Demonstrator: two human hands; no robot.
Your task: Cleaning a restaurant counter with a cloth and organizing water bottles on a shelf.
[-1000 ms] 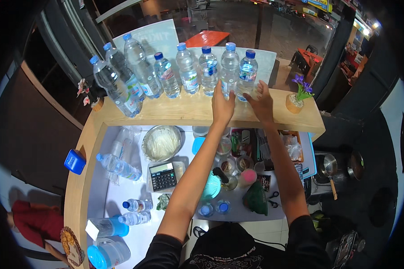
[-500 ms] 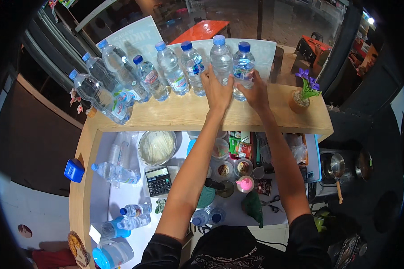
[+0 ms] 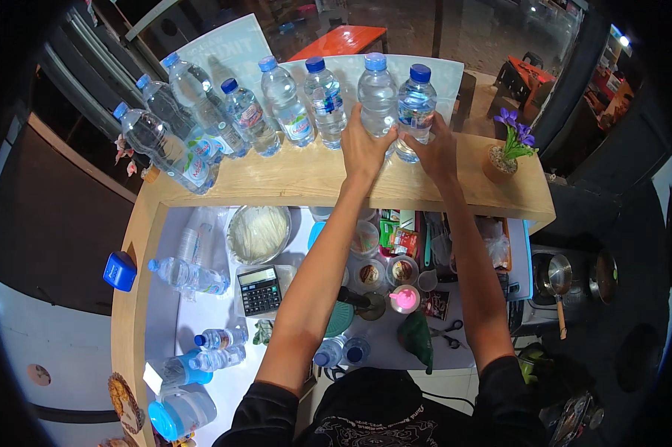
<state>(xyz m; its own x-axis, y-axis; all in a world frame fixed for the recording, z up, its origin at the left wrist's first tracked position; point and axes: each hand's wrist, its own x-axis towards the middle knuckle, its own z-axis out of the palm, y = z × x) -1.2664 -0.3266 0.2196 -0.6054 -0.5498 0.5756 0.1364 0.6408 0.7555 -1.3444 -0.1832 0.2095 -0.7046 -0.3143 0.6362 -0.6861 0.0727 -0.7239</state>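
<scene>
Two clear plastic water bottles stand upright side by side on the wooden ledge. My left hand is closed around the lower part of the light-blue-capped bottle, its thumb on the right side. Around the dark-blue-capped bottle with a blue label, my right hand is closed, thumb at the left and fingers at the right. Left of them, a labelled water bottle stands apart from my left hand. Several more water bottles line the ledge farther left.
A potted purple flower stands at the ledge's right end. Below the ledge are a bowl of white contents, a calculator, a pink-topped container, scissors and lying bottles. Pans sit at the right.
Both held bottles have shifted slightly right with my hands, widening the gap to the labelled bottle on their left. The whole view has also moved a little.
</scene>
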